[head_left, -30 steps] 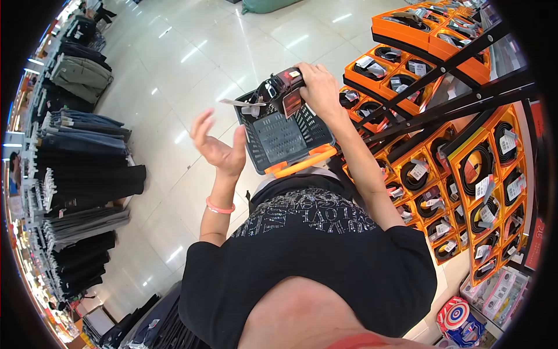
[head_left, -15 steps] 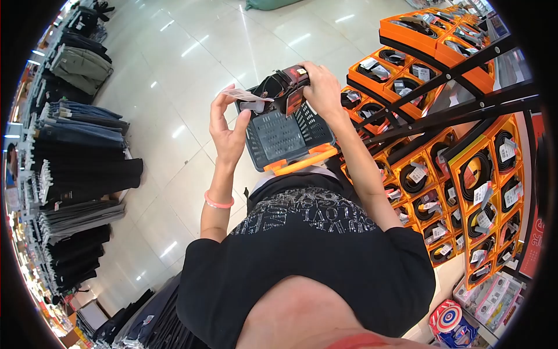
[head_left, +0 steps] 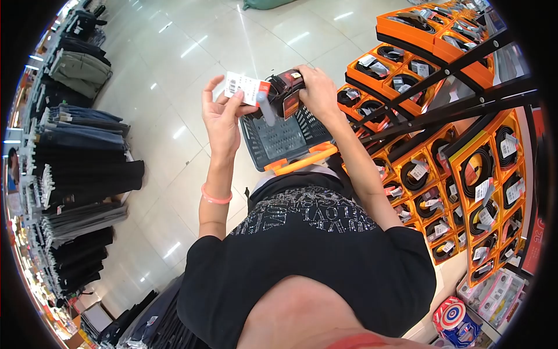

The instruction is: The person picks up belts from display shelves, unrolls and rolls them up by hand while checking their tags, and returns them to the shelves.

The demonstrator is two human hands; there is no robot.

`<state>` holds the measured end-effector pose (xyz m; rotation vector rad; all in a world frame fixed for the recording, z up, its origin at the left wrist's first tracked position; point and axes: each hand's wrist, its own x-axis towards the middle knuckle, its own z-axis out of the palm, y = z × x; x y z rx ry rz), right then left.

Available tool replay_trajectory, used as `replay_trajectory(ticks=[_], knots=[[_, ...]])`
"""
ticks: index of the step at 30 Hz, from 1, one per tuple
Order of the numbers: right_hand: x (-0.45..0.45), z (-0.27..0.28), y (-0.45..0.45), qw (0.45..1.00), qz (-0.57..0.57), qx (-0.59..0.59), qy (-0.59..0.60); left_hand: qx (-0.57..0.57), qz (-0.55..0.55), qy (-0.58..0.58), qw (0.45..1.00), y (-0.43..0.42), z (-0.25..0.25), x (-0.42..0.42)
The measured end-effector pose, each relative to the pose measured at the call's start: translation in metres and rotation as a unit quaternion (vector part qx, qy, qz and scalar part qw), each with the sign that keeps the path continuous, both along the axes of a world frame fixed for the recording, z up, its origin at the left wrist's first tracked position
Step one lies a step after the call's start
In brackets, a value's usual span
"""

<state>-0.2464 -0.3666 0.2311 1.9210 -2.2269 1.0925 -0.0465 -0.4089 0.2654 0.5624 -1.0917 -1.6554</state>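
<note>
My left hand (head_left: 224,119) pinches a white and red price tag (head_left: 243,88) between thumb and fingers, with its printed side facing up. A grey plastic piece hangs beside the tag. My right hand (head_left: 318,93) is wrapped round the edge of a dark rolled belt (head_left: 286,87), which the tag adjoins. Both are above the far end of a dark grey shopping basket (head_left: 279,136). The basket has an orange handle (head_left: 305,160) and lies close against my waist. A pink band circles my left wrist.
On the right, a black metal rack (head_left: 447,104) carries orange trays (head_left: 415,168) of coiled, tagged belts. Trousers (head_left: 87,177) hang along the left side. A round red, white and blue item (head_left: 453,317) is at the lower right. A green object (head_left: 264,3) lies on the far floor.
My left hand has closed on the tag and turned its printed side up. My right hand has stayed on the belt, nearly in the same place.
</note>
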Motion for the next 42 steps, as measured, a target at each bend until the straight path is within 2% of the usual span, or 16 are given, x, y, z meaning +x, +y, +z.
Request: replay_trajectory(ticks=[2,8,10,13,18,23,25,26,28,32,38,40,41,42], knots=[[-0.001,0.0,0.001,1.0,-0.005,-0.002,0.004,-0.037,0.068,-0.023,0.997,-0.009,-0.005,-0.003],[-0.003,0.001,0.005,0.999,0.02,0.0,0.028,-0.046,0.052,-0.075,0.995,-0.021,-0.018,-0.003],[-0.002,0.001,0.005,0.997,0.072,-0.019,0.029,-0.059,0.065,-0.08,0.993,-0.022,-0.018,-0.005],[0.0,0.003,0.007,0.996,0.08,0.014,0.031,-0.029,0.018,-0.066,0.997,-0.025,-0.019,-0.004],[-0.007,-0.002,0.007,0.998,0.049,0.017,0.03,-0.058,-0.001,-0.142,0.988,-0.036,-0.022,0.016],[-0.01,0.0,0.007,0.997,0.056,0.016,0.04,-0.074,-0.081,-0.202,0.973,-0.034,-0.011,0.032],[-0.008,-0.002,0.006,0.995,0.06,0.023,0.073,-0.132,-0.13,-0.232,0.955,-0.037,-0.012,0.038],[-0.007,-0.001,0.006,0.995,0.061,0.023,0.073,-0.132,-0.129,-0.232,0.955,-0.037,-0.011,0.041],[-0.005,0.001,0.007,0.993,0.071,0.041,0.084,-0.225,-0.133,-0.325,0.909,-0.035,-0.001,0.043],[-0.006,-0.005,0.006,0.989,0.104,0.048,0.09,-0.304,-0.118,-0.375,0.868,-0.033,0.005,0.041],[-0.002,0.002,0.009,0.986,0.154,0.041,0.05,-0.387,-0.003,-0.379,0.841,-0.042,-0.003,0.033],[0.0,0.005,0.011,0.981,0.191,0.043,0.011,-0.412,-0.091,-0.374,0.826,-0.044,0.001,0.034],[-0.001,0.006,0.011,0.981,0.19,0.043,0.011,-0.412,-0.092,-0.374,0.826,-0.046,-0.002,0.035],[-0.002,0.006,0.01,0.979,0.202,0.03,0.006,-0.359,-0.182,-0.37,0.837,-0.05,-0.008,0.037]])
